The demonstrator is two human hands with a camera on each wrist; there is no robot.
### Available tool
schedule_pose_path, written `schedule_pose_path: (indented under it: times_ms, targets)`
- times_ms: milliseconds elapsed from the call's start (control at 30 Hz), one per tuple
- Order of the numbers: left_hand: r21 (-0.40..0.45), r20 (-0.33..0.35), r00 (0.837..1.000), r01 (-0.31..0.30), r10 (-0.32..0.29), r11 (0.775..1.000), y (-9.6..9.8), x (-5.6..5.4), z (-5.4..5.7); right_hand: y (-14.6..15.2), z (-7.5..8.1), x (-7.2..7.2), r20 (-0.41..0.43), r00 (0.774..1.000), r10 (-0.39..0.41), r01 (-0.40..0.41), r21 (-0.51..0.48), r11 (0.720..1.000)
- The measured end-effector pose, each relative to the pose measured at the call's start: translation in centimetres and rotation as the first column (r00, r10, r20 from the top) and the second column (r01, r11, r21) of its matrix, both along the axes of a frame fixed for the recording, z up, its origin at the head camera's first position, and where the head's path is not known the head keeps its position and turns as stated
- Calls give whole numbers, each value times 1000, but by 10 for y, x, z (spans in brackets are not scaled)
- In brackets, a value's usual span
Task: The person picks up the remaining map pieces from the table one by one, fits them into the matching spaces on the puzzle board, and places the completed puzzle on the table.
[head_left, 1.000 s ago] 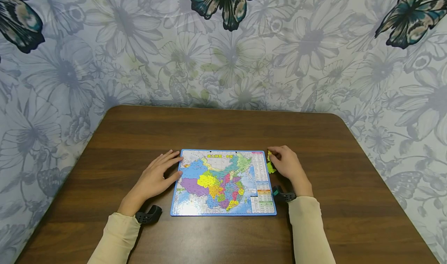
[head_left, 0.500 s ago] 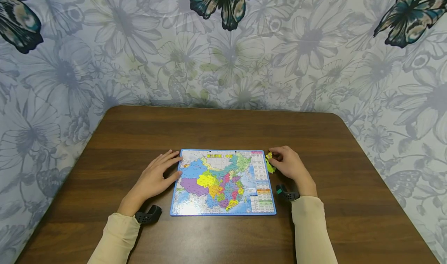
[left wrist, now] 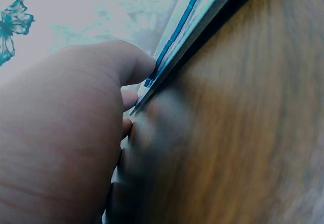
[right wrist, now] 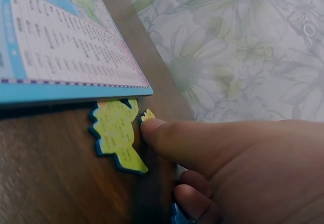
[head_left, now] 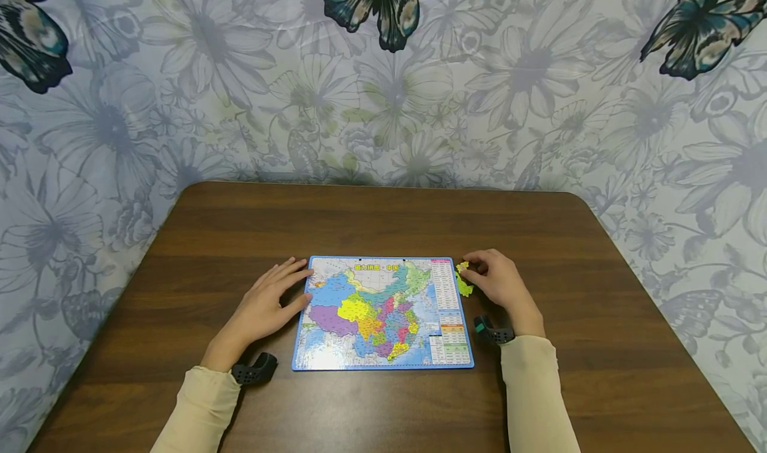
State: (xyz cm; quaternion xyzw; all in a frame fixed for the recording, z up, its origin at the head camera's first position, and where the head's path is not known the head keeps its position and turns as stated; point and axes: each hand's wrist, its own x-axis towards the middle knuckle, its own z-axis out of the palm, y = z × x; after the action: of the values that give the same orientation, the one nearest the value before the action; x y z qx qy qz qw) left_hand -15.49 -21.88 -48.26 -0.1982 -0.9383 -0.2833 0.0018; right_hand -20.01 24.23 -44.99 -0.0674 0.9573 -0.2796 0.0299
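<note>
A map puzzle board [head_left: 374, 286] of China with a blue rim lies flat on the table. My left hand [head_left: 269, 304] rests at its left edge, fingers stretched out, thumb [left wrist: 139, 67] touching the rim in the left wrist view. Beyond the board's upper right edge, my right hand [head_left: 494, 280] has its fingers curled and pinches a small yellow puzzle piece [right wrist: 147, 115], mostly covered by the thumb. A larger yellow-green puzzle piece [right wrist: 116, 133] lies on the wood between that hand and the board. Something blue-edged [right wrist: 178, 215] shows beneath the curled fingers, largely hidden.
The brown wooden table [head_left: 383, 413] extends around the board on all sides. Behind it hangs a flower-patterned wall covering [head_left: 395, 120] with butterfly figures [head_left: 383, 6]. A black band [head_left: 256, 369] is on the left wrist, and another black band [head_left: 494, 331] on the right.
The right hand has shifted slightly right, then nearly stopped; more of the yellow-green pieces shows beside its fingers. The left hand and the board have stayed put.
</note>
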Motion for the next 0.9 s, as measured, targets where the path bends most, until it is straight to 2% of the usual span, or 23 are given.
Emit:
schedule_pose_path:
  times_ms: [300, 900]
  targets:
    - [-6, -3, 1000, -4, 4, 1000, 0, 0, -1, 3, 2, 1, -7, 999, -43, 43, 29, 999]
    - [-4, -9, 1000, -1, 1, 1000, 0, 0, 1, 6, 2, 1, -23, 1000, -1, 1, -17, 1000]
